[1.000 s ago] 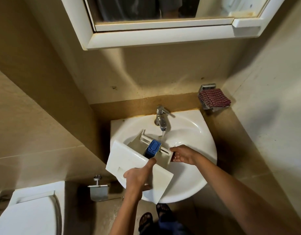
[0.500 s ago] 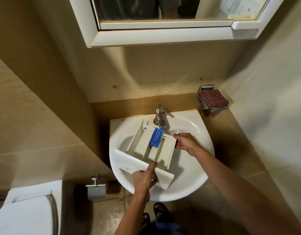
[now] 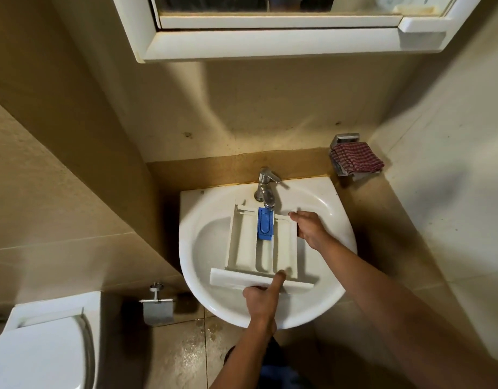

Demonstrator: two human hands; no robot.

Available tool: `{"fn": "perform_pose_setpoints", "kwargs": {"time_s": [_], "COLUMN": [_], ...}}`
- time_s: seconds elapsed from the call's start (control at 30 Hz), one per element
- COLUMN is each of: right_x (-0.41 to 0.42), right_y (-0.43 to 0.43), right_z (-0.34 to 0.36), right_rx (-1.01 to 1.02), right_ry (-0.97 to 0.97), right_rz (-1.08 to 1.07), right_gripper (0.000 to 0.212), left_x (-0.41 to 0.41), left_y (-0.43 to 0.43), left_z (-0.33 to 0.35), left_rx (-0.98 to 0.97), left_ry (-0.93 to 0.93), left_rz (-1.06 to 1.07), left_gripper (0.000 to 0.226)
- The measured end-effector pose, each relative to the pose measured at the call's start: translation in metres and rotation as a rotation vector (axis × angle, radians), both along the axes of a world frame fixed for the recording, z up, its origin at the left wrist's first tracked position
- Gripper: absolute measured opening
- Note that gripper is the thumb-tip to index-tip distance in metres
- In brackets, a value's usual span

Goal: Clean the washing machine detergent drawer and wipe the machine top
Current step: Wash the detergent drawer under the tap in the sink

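Note:
The white detergent drawer [image 3: 242,242] lies level over the white washbasin [image 3: 334,220], open side up, with its blue insert [image 3: 265,223] right under the tap [image 3: 266,192]. My left hand [image 3: 260,301] grips the drawer's front panel at the near edge, thumb stretched over its top. My right hand [image 3: 308,227] holds the drawer's far right corner by the side wall. Whether water runs from the tap cannot be made out.
A red checked cloth [image 3: 356,160] sits on a metal holder on the right wall. A white mirror cabinet [image 3: 270,43] hangs above the basin. A toilet [image 3: 40,349] stands at the lower left, with a paper holder [image 3: 157,306] on the wall. The floor is wet.
The drawer was tilted with its front panel raised toward me; now it lies flat and squared under the tap. Both hands kept their hold and turned it.

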State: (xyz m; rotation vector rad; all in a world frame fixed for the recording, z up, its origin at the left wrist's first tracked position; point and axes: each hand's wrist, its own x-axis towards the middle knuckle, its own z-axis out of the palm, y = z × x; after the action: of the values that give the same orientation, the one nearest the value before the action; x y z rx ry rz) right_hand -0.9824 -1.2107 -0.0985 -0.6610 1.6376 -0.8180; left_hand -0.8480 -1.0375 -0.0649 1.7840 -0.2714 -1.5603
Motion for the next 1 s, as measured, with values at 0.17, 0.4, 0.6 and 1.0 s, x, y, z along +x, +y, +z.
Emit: {"fn": "perform_pose_setpoints", "kwargs": {"time_s": [0.17, 0.4, 0.6, 1.0], "right_x": [-0.006, -0.009, -0.012, -0.016], "right_y": [-0.012, -0.016, -0.021, -0.032], "right_z": [-0.01, -0.012, -0.015, -0.014], "right_rx": [-0.034, -0.023, -0.028, -0.003], "right_ry": [0.083, 0.092, 0.138, 0.114], "right_rz": [0.041, 0.082, 0.131, 0.171], "right_gripper": [0.025, 0.009, 0.02, 0.025], "left_x": [-0.013, -0.024, -0.034, -0.052], "left_y": [-0.002, -0.004, -0.004, -0.012], "left_z": [-0.01, -0.02, -0.011, -0.008], "left_rx": [0.046, 0.041, 0.059, 0.116], "left_ry": [0.112, 0.022, 0.017, 0.024], "left_rz": [-0.005, 0.027, 0.046, 0.109], "left_gripper": [0.033, 0.046, 0.079, 0.078]}}
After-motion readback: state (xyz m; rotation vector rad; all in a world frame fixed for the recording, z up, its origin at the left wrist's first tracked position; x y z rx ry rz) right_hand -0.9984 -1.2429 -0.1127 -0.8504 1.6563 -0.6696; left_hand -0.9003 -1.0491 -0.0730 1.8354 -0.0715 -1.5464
